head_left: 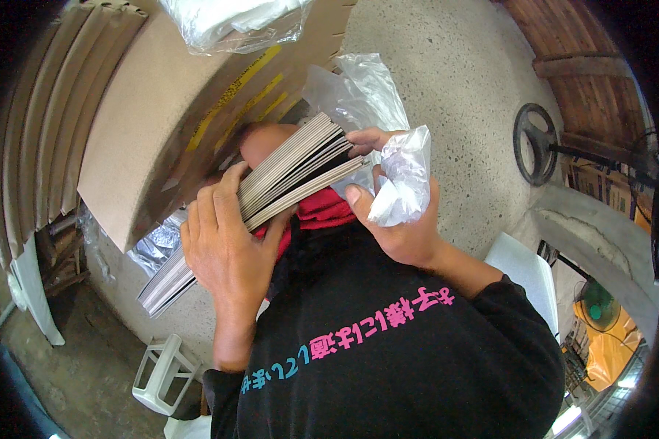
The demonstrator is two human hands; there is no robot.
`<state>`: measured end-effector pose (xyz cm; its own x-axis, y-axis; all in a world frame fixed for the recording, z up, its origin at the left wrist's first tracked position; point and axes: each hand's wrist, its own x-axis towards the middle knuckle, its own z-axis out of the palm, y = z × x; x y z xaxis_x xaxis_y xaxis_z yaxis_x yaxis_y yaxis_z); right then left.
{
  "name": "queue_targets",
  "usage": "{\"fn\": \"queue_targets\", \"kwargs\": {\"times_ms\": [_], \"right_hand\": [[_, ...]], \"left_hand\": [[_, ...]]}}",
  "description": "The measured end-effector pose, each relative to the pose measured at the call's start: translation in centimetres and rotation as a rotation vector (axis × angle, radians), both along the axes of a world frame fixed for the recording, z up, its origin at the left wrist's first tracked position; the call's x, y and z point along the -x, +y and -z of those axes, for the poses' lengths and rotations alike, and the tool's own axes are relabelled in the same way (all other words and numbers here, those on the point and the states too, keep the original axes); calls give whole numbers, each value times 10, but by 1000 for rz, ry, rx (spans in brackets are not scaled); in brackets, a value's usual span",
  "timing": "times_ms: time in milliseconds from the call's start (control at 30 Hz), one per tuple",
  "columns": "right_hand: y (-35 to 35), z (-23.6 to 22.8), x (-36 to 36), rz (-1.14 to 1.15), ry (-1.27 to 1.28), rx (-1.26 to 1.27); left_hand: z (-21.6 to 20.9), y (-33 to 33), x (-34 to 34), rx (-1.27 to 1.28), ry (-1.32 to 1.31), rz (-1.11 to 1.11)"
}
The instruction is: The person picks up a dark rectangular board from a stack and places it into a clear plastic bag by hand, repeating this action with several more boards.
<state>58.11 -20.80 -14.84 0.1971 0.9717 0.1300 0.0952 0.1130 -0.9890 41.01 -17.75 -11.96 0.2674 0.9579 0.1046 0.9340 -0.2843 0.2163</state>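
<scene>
A long stack of thin grey-edged boards (289,164) slants across my lap, with dark gaps fanning open at its upper right end. My left hand (225,238) wraps round the stack near its middle, thumb on the near side and fingers over the far side. At the upper right end my right hand (414,238) has its fingertips and thumb close against the boards. Crumpled clear plastic (404,179) is bunched in that right hand and covers part of its fingers. Another piece of clear plastic (370,88) spreads just beyond the stack's end.
A large brown cardboard box (150,110) with yellow tape stands ahead on the left, with a plastic-wrapped bundle (238,22) on top. Folded cardboard (58,110) leans at far left. A white stool (165,373) is lower left. On the right are a black wheel (534,143) and a fan (599,304).
</scene>
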Motion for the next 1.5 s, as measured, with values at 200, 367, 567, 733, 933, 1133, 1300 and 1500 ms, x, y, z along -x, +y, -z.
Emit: {"fn": "queue_targets", "kwargs": {"times_ms": [200,367,567,733,933,1133,1300,1500], "right_hand": [[1,3,-6,-41,-74,-22],[-4,-1,-5,-66,-52,17],[-5,2,-2,-37,-59,-19],[-8,-2,-4,-97,-25,33],[-8,-3,3,-3,-67,45],[-15,3,2,16,-116,56],[-15,3,2,16,-108,53],[-13,2,3,20,-82,69]], "left_hand": [[-4,1,-2,27,1,-17],[-3,0,-1,21,2,-20],[-5,-2,-1,33,13,-26],[-2,-3,3,8,29,-9],[-4,-2,1,15,18,-21],[-3,-1,0,13,15,-30],[-3,0,-1,19,23,-32],[-1,1,1,9,34,-22]]}}
